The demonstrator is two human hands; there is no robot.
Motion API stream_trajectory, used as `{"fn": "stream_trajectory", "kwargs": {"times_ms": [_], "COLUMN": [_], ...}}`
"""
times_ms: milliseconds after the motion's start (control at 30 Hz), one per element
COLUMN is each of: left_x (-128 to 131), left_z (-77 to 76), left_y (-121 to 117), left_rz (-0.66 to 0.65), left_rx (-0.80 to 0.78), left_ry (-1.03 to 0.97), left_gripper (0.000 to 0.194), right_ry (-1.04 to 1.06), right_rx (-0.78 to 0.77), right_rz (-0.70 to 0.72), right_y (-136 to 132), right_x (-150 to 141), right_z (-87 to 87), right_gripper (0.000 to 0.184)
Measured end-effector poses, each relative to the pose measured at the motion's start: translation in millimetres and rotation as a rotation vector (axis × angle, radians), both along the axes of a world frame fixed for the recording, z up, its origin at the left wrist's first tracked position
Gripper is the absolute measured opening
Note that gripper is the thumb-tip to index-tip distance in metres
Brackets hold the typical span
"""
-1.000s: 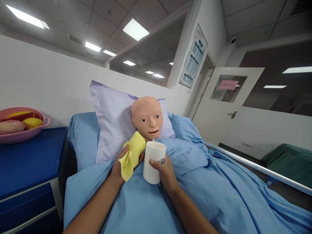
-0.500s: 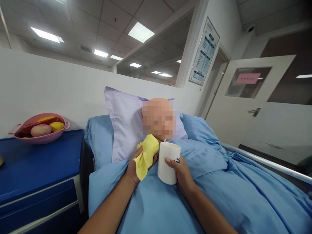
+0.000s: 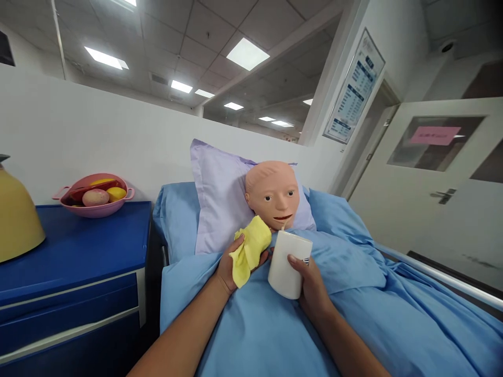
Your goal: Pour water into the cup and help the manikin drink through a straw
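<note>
White wall (image 3: 129, 131) behind blue cabinet (image 3: 90, 241); bright panels (image 3: 247, 54) in grey ceiling (image 3: 271, 18); pale door (image 3: 401, 204) at right.

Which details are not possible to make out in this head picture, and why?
All in the head view:
White cup: any contents, hidden by its wall.
Right hand: most fingers, hidden behind the cup.
Mannequin head: whatever lies below, covered by blue bedding.
Yellow jug: its left part, cut off by the picture edge.
Pink sign: its writing, too small and blurred.

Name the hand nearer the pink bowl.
Left. The left hand holds the cloth to the right of the bowl; the right hand holds the cup farther right.
</note>
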State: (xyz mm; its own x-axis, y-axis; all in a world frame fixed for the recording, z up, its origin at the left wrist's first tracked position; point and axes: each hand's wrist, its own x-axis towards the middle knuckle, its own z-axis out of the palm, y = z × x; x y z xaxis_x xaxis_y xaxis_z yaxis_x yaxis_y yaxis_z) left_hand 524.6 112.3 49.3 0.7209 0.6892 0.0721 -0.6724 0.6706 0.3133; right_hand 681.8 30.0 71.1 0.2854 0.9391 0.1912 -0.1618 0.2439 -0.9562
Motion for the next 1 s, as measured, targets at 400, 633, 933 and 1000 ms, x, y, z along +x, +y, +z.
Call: {"fn": "stream_trajectory", "kwargs": {"times_ms": [400,633,933,1000], "left_x": [0.6,1.9,1.4,1.5], "left_z": [-1.8,-6.0,-5.4,-4.0], "left_y": [-0.3,4.5,4.3,3.9], "left_rz": [0.05,0.026,0.036,0.026], "left_rx": [-0.024,-0.046,-0.03,-0.018], "left_ry": [0.036,0.001,0.042,0.029], "left_gripper": [0.044,0.04,0.038,0.036], "right_ry": [0.2,0.243,0.252,0.223], "right_rx": [-0.041,-0.053,-0.045,-0.029], "right_rz": [0.022,0.004,0.019,0.017], "right_y": [-1.6,0.2,3.9,4.3], "right_x": [3.0,2.9,4.6,3.8], "right_z": [7.0,8.9,1.8,1.3], "right_gripper": [0.046,0.05,0.052,0.051]}}
